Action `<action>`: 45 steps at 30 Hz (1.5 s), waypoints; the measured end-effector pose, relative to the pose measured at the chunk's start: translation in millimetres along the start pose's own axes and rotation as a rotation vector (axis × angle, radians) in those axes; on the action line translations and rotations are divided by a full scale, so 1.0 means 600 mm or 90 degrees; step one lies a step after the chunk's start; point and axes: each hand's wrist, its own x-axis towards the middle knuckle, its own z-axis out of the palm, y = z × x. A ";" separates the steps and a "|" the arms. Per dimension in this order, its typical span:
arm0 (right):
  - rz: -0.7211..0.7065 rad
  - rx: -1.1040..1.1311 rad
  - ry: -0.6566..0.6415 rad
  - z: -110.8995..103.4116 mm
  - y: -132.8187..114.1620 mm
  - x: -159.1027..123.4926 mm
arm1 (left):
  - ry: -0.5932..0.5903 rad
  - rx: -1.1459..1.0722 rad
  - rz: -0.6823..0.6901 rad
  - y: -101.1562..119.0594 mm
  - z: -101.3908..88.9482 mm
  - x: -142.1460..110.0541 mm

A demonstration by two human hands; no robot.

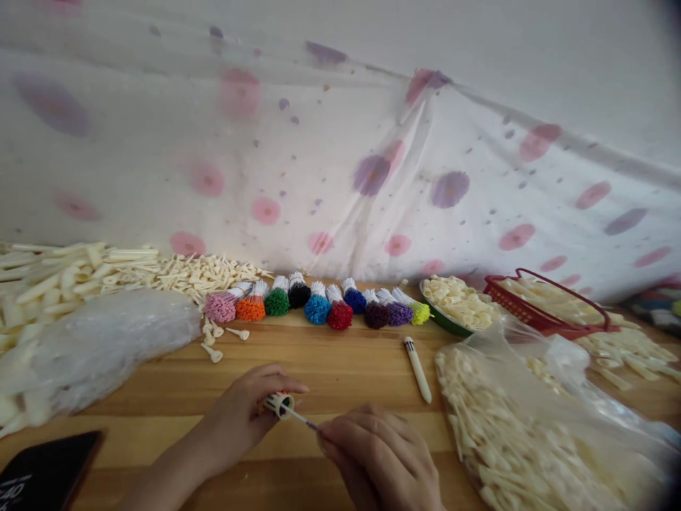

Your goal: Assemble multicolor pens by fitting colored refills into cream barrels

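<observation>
My left hand (pixel 254 401) is closed around a short cream pen barrel (pixel 280 405) with dark slots, its round open end turned to the right. Between the fingertips of my right hand (pixel 380 454) is a thin white pen refill (pixel 299 415) with a purple part near the fingers. The refill's far end meets the barrel's open mouth; how deep it reaches is hidden. A cream multicolour pen (pixel 418 370) lies to the right, beyond my right hand. Bundles of refills with coloured ends, such as red (pixel 339 308), purple (pixel 398 309) and green (pixel 277 298), line the back.
Cream pen parts (pixel 69 277) are heaped at the left beside a clear plastic bag (pixel 122 341). A green-rimmed bowl (pixel 450 323), a red basket (pixel 547 319) and a bulging bag of parts (pixel 511 426) stand right. A black flat object (pixel 47 468) lies at near left.
</observation>
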 end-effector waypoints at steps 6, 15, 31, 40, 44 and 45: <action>0.001 0.024 -0.039 0.001 -0.001 0.003 | -0.002 0.005 -0.013 0.005 -0.002 0.001; -0.003 0.036 -0.046 0.013 0.002 -0.003 | -0.018 0.012 -0.008 0.009 0.001 -0.001; 0.064 0.132 -0.039 0.034 0.009 -0.008 | -0.007 0.016 -0.061 0.030 0.005 -0.002; 0.263 0.269 -0.038 0.055 0.014 -0.028 | 0.045 0.130 -0.133 0.062 0.014 -0.008; 0.267 0.289 0.001 0.054 0.012 -0.029 | 0.044 0.156 -0.139 0.068 0.014 -0.009; 0.251 0.279 0.004 0.053 0.012 -0.028 | 0.046 0.158 -0.138 0.068 0.013 -0.010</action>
